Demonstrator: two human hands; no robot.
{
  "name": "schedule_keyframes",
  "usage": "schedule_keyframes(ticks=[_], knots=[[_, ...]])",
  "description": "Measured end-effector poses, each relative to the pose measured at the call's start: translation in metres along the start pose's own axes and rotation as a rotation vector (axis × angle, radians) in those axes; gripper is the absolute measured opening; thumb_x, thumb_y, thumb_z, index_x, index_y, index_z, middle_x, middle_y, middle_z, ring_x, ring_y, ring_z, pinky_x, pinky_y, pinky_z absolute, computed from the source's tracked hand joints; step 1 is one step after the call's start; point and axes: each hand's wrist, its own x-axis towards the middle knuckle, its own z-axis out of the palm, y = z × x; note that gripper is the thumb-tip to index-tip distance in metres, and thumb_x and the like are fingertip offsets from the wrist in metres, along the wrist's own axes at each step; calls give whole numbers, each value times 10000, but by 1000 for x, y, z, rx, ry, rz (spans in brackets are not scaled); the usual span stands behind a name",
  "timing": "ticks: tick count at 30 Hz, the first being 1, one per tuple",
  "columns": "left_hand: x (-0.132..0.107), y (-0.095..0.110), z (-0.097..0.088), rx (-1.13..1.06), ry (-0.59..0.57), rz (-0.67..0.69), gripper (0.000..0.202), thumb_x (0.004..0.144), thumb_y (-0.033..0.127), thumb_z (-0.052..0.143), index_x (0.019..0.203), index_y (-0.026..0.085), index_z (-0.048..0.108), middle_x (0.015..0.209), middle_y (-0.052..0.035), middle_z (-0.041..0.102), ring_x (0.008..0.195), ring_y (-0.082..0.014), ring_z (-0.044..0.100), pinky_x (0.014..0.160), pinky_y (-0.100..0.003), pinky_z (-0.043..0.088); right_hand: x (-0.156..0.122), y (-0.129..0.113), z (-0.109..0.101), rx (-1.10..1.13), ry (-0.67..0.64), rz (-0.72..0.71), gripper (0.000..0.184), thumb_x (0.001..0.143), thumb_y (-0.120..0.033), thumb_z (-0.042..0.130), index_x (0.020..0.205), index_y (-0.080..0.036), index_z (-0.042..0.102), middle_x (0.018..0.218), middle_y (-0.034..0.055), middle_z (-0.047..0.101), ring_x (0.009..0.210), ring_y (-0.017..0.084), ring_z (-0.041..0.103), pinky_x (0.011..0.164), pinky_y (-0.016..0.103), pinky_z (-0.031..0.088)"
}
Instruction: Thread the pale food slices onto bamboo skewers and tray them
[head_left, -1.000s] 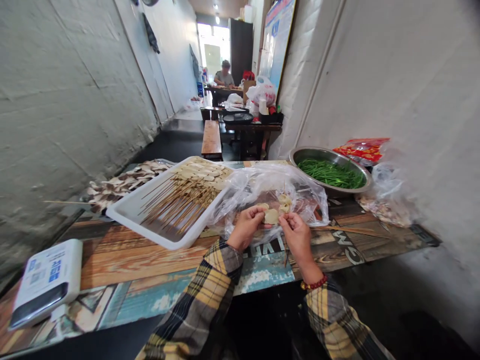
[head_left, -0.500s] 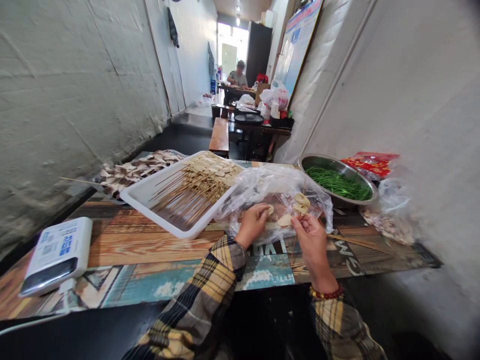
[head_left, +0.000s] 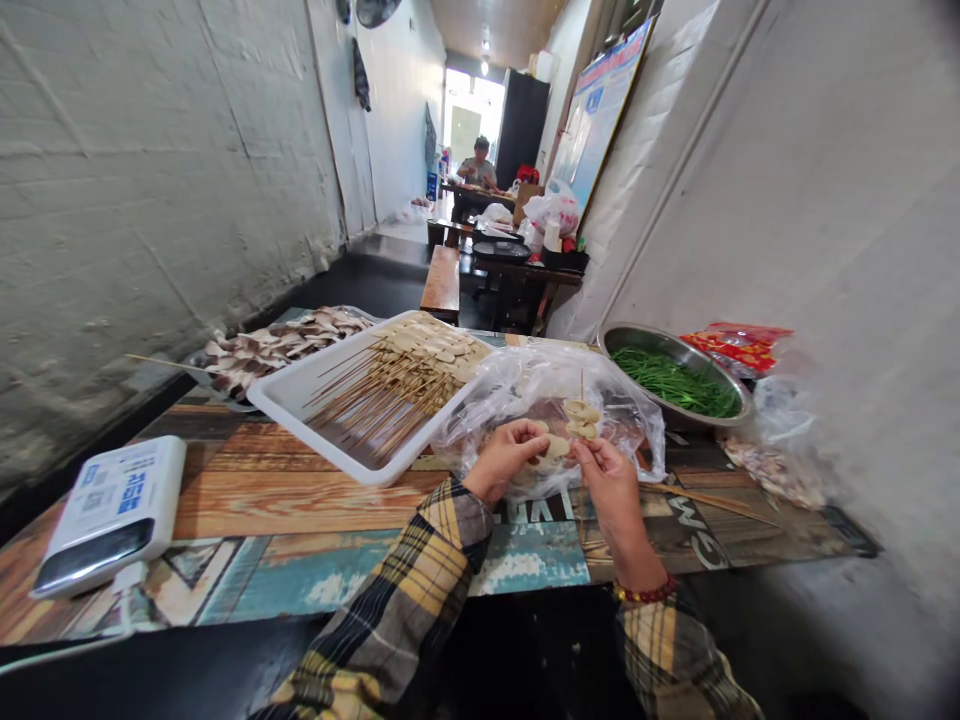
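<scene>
plainly, the right hand (head_left: 609,490) has thumb and fingers pinched round a thin wooden stick (head_left: 582,384), which stands nearly upright out of its grip. threaded on that stick, just above the right hand, are pale folded slices (head_left: 582,418), soft-looking and curled into loops. the left hand (head_left: 512,455) is narrow too, its fingertips closed at a flat, rounded, pale slice (head_left: 556,446) lying between the two hands. around and beyond both hands spreads a clear plastic bag (head_left: 514,385), crinkled and glossy. left of the left hand, a smooth white tray (head_left: 375,472) bears filled skewers (head_left: 382,405), sticks fanned out in dense rows. beyond the right hand, off to its right, a round metal bowl (head_left: 709,362) holds slender green stalks (head_left: 667,380). below the hands, the table (head_left: 285,500) shows a patchwork wood-plank pattern.
</scene>
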Motion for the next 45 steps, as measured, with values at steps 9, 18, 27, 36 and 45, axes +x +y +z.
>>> schedule_keyframes(ticks=[9,18,27,36,45], knots=[[2,5,-3,-148,114,11,317,678,373,740,810,118,604,739,-46,665,586,-101,602,568,-214,459,-41,11,-18,-97,-172,48,341,874,-462,571,784,-149,669,505,-54,467,502,103,425,525,226,340],[5,4,-7,4,135,29,195,657,249,711,801,120,684,672,-27,663,555,-83,552,531,-192,402,-68,24,-15,-55,-259,144,317,867,-438,579,852,-137,677,496,-60,447,445,87,376,460,215,288],[7,9,-10,94,211,40,215,646,241,716,824,128,678,632,-16,665,499,-72,514,472,-178,335,-68,16,-15,-113,-288,98,305,899,-396,530,873,-129,676,449,-69,436,409,88,387,454,214,317],[9,5,-14,64,243,41,222,621,259,749,793,140,675,711,-18,681,538,-75,547,515,-185,392,-65,16,-11,-189,-262,52,312,886,-407,539,807,-147,692,488,-47,472,441,97,415,449,208,333],[8,6,-13,49,240,52,198,642,255,733,787,139,662,671,0,661,533,-70,539,531,-183,400,-64,10,-8,-193,-237,45,276,863,-386,554,774,-156,676,494,-40,499,433,96,416,426,199,323]])
